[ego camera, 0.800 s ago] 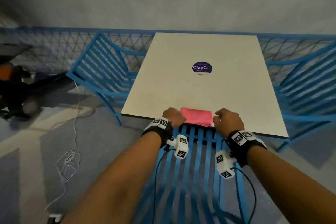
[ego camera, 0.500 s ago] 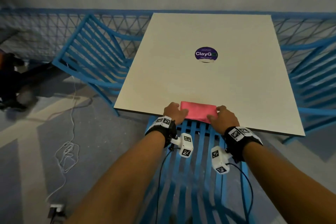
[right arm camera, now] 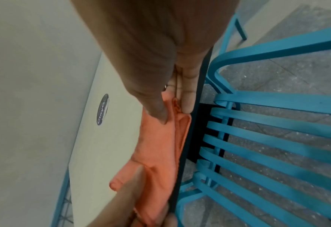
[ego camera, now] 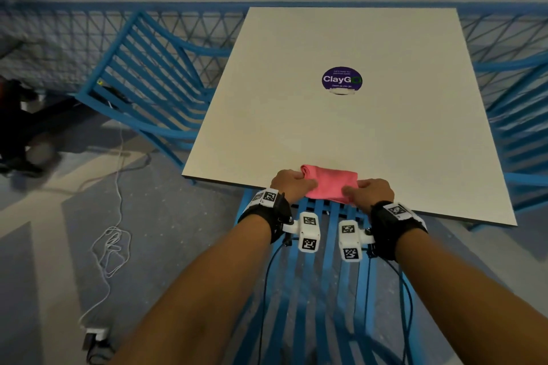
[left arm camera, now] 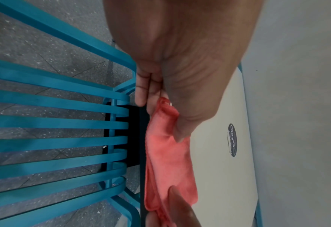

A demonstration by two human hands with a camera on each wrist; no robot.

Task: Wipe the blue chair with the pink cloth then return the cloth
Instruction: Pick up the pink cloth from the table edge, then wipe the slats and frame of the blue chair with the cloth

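A folded pink cloth [ego camera: 329, 183] lies at the near edge of the white table [ego camera: 341, 133], overhanging it slightly. My left hand [ego camera: 292, 184] pinches its left end, thumb on top and fingers under the table's edge, seen in the left wrist view on the cloth [left arm camera: 168, 156]. My right hand [ego camera: 367, 191] pinches the right end the same way; the right wrist view shows the cloth [right arm camera: 160, 147] between thumb and fingers. The blue slatted chair [ego camera: 323, 290] stands below my forearms, pushed under the table.
Another blue chair [ego camera: 148, 83] stands at the table's left and one [ego camera: 522, 127] at its right. A blue mesh fence [ego camera: 59, 29] runs behind. A white cable [ego camera: 114, 240] and a plug lie on the floor at left. A purple sticker [ego camera: 342, 79] marks the table.
Both hands have closed in from beside the cloth onto its two ends and now pinch it; its left end has bunched up. The head view has shifted closer.
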